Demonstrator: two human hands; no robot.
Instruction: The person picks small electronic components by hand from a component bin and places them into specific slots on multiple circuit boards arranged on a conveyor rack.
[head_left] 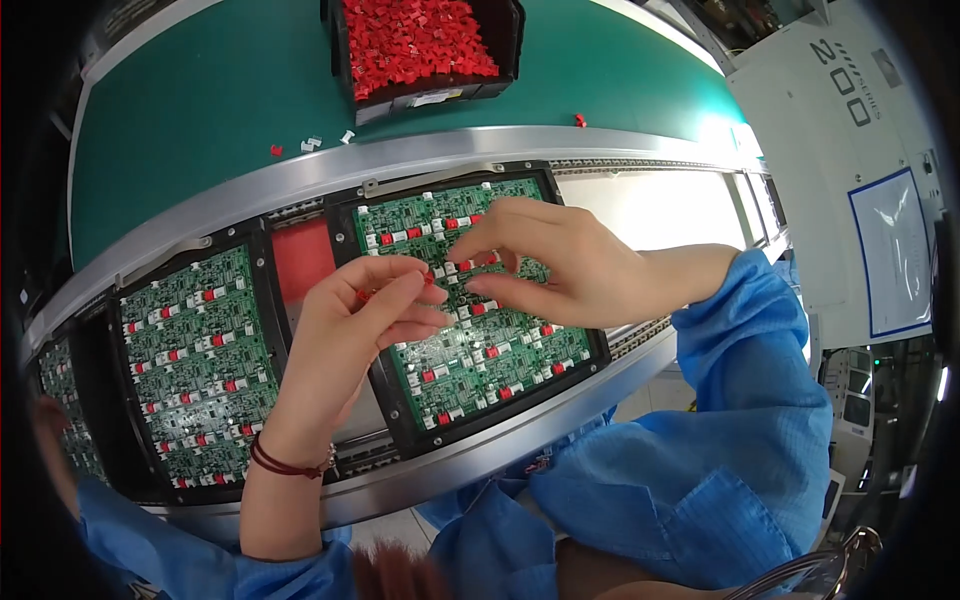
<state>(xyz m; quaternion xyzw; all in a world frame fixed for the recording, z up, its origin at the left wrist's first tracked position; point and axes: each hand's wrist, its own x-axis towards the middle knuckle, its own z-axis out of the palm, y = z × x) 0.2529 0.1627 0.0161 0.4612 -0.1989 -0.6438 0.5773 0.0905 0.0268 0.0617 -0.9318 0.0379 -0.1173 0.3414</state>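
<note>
My left hand (365, 315) is closed around small red plastic connectors (429, 278); one shows at the fingertips and more in the curl of the fingers. My right hand (560, 262) hovers over the framed panel of green circuit boards (470, 350), its thumb and bent fingers apart. A speck of red shows near its fingers, but I cannot tell whether it is held or sits on the board. Rows of white sockets and red connectors (491, 351) stand on the panel. Both hands cover part of its upper half.
A second framed board panel (190, 370) lies to the left on the metal-railed conveyor (640, 345). Beyond, a black bin (430, 100) of red connectors stands on the green bench (220, 90), with loose white pieces (312, 144) nearby. Another person's hand (52, 440) is at far left.
</note>
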